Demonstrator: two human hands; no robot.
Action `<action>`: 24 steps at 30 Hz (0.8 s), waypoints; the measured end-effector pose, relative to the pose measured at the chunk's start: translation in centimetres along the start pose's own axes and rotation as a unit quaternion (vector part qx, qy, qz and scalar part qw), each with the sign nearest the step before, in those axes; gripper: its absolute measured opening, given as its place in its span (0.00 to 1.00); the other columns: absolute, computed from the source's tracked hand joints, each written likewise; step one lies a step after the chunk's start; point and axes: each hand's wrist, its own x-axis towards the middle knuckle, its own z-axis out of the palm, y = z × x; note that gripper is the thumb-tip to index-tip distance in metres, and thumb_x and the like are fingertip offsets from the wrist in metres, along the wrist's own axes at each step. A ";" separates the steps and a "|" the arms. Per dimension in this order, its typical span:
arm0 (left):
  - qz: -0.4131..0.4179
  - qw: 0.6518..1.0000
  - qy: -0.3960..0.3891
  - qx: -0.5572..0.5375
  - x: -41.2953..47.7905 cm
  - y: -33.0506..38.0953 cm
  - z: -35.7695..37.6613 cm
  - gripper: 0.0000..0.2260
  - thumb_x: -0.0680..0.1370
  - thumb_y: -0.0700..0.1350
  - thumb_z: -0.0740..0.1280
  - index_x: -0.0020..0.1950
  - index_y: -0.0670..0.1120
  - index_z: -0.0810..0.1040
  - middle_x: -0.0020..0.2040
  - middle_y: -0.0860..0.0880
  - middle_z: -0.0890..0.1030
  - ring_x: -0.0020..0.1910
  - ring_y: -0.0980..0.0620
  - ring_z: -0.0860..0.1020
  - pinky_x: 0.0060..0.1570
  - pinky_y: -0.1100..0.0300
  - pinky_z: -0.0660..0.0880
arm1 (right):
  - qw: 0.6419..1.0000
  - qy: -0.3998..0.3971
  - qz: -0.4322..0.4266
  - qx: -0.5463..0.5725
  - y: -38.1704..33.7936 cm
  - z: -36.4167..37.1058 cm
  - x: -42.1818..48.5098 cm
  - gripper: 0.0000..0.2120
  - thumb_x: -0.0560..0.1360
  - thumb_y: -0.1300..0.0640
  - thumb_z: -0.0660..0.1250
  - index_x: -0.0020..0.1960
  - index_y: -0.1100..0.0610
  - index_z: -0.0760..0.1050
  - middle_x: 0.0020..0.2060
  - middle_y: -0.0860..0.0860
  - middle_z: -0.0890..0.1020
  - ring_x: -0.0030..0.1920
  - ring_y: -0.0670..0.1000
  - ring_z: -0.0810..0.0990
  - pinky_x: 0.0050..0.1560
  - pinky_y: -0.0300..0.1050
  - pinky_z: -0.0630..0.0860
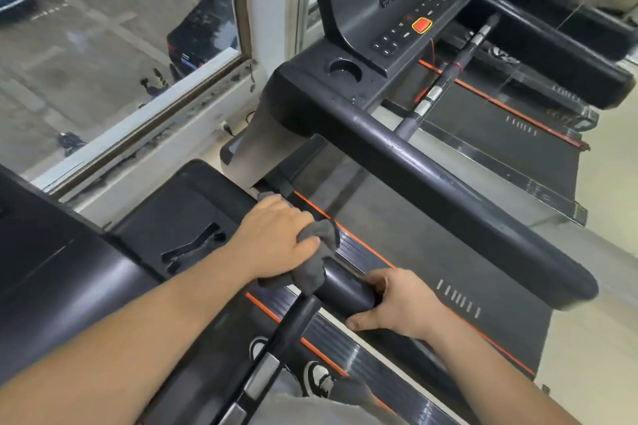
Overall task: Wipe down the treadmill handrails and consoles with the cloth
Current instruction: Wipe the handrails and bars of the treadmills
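A person's right hand (397, 307) wraps its fingers around the end of the handrail (348, 286), while just beyond those fingers the left hand (276, 238) clamps a grey cloth (312, 271) onto the same rail. Farther past the fingertips stand the neighbouring handrail (448, 190) and its console (407, 31).

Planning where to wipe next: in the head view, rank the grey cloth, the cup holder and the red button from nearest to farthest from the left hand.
1. Grey cloth: gripped by the left hand on the near handrail.
2. Cup holder: ahead, at the left corner of the next treadmill's console.
3. Red button: farther up that console, to the right.
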 end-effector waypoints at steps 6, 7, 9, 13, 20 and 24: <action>-0.165 0.985 0.030 0.050 1.2 -0.4 0.4 0.21 0.76 0.57 0.56 0.39 0.44 0.80 0.38 0.44 0.81 0.44 0.41 0.78 0.64 0.46 0.68 | 0.998 0.033 0.026 0.040 0.1 0.9 -0.7 0.44 0.48 0.28 0.78 0.61 0.42 0.78 0.50 0.38 0.82 0.49 0.40 0.81 0.55 0.41 0.78; -0.145 0.988 0.041 0.029 0.3 1.7 0.9 0.20 0.76 0.58 0.57 0.41 0.45 0.80 0.39 0.45 0.81 0.46 0.41 0.77 0.66 0.45 0.67 | 0.998 0.038 0.027 0.041 0.0 0.9 -0.8 0.41 0.48 0.28 0.78 0.58 0.42 0.78 0.48 0.38 0.82 0.48 0.40 0.81 0.53 0.41 0.78; -0.062 0.997 0.050 -0.014 -1.7 5.1 2.0 0.18 0.77 0.60 0.60 0.46 0.47 0.79 0.43 0.47 0.80 0.50 0.43 0.76 0.69 0.45 0.65 | 0.998 0.046 0.031 0.039 -0.2 0.8 -0.9 0.34 0.49 0.30 0.79 0.50 0.44 0.78 0.43 0.39 0.82 0.44 0.40 0.81 0.49 0.42 0.79; 0.068 0.994 0.052 -0.066 -2.5 3.2 1.8 0.18 0.78 0.63 0.61 0.52 0.50 0.81 0.47 0.52 0.81 0.52 0.48 0.76 0.68 0.49 0.67 | 0.998 0.047 0.024 0.035 -0.5 0.7 -1.1 0.27 0.51 0.33 0.80 0.44 0.44 0.78 0.38 0.39 0.83 0.39 0.39 0.80 0.45 0.44 0.80; -0.158 0.984 0.074 0.025 -0.9 2.7 1.3 0.18 0.77 0.58 0.60 0.45 0.46 0.82 0.43 0.46 0.83 0.50 0.43 0.79 0.71 0.45 0.65 | 0.998 0.063 0.005 0.025 0.0 1.6 -1.5 0.26 0.54 0.31 0.76 0.46 0.42 0.76 0.37 0.38 0.79 0.39 0.40 0.77 0.38 0.37 0.69; 0.056 0.995 0.044 -0.066 -3.7 9.8 3.4 0.14 0.77 0.58 0.63 0.51 0.50 0.81 0.48 0.52 0.82 0.54 0.48 0.76 0.75 0.51 0.60 | 0.995 0.094 -0.023 0.004 0.3 2.5 -3.0 0.17 0.63 0.38 0.74 0.43 0.48 0.74 0.34 0.43 0.78 0.40 0.49 0.80 0.38 0.44 0.75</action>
